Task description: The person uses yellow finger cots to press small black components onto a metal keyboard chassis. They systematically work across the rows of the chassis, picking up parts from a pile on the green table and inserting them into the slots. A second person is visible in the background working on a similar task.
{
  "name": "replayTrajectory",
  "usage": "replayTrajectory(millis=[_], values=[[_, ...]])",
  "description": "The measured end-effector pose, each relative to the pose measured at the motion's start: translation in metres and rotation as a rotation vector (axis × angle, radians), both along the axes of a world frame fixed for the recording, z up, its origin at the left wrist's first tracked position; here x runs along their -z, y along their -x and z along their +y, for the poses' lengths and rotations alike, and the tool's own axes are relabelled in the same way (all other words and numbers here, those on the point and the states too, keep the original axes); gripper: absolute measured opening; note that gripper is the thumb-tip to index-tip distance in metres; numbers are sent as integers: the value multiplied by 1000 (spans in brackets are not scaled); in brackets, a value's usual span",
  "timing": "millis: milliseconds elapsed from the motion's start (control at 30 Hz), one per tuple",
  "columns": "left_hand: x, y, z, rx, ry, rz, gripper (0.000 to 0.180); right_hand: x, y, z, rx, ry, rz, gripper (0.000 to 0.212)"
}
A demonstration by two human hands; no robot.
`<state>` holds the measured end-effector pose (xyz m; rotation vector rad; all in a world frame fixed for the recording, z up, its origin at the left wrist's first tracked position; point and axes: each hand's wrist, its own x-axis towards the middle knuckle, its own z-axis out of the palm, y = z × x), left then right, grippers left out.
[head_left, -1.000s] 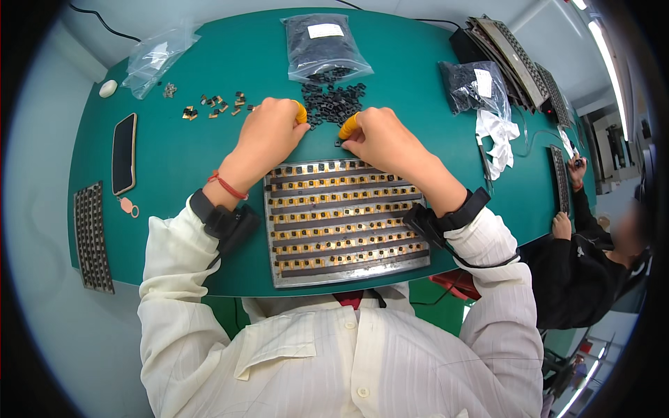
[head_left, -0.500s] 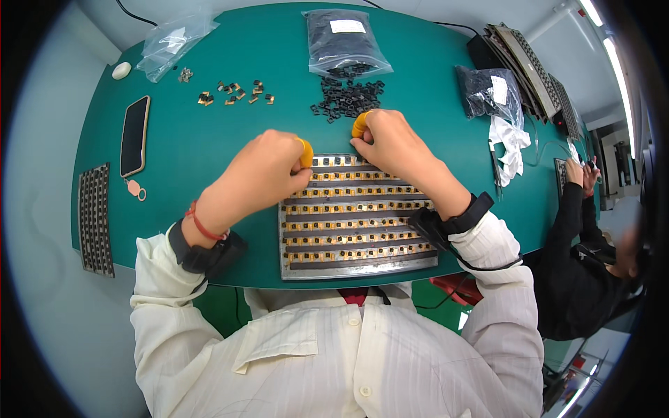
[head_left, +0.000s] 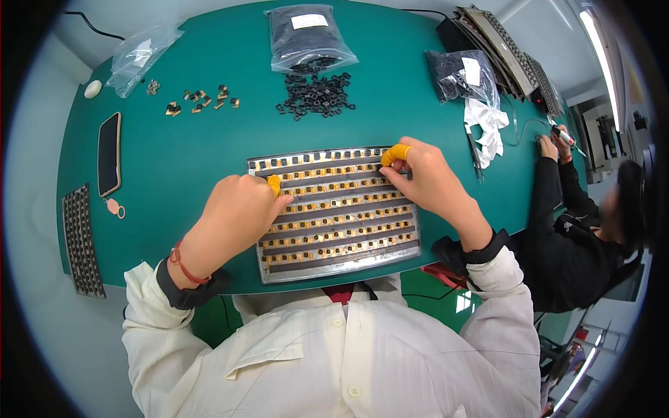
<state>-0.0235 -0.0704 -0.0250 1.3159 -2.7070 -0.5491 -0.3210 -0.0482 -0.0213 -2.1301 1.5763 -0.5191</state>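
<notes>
A metal tray [head_left: 341,262] lies at the table's front edge, lined with rows of small black parts on gold-coloured pieces. My left hand [head_left: 240,209] rests over its left side, fingers curled together and a yellow finger cot on one finger. Whatever those fingers hold, if anything, is hidden. At the tray's upper right corner my right hand [head_left: 435,181] pinches thumb against a yellow-covered finger, right by the top rows; any part between the tips is too small to make out. Beyond the tray lies a pile of loose black square parts [head_left: 317,96].
Behind the pile is a clear bag of black parts [head_left: 310,42]. Gold-and-black pieces [head_left: 202,101], a phone [head_left: 109,153] and another tray [head_left: 83,240] are at left. At right lie a second bag [head_left: 463,76], white tissue [head_left: 488,125], tweezers [head_left: 474,153] and stacked trays [head_left: 495,52]. A co-worker [head_left: 571,230] sits beyond.
My right hand has come back from the black pile to the tray's upper right corner. My left hand has shifted lower over the tray's left side. The whole view has swung slightly.
</notes>
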Motion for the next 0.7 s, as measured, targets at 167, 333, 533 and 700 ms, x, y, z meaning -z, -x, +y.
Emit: replayTrajectory(millis=[167,333,533,700], values=[[-8,3,-13,-26,-103,-36,49,9,-6,-7,-48,27,-14,14],[-1,1,-11,19,-19,-5,49,20,-11,-7,-47,53,35,17],[-21,-5,-45,-26,-256,174,33,10,-25,10,-7,-36,207,44],[12,-3,-94,-184,-62,364,24,-1,-26,-7,-50,-156,274,39]])
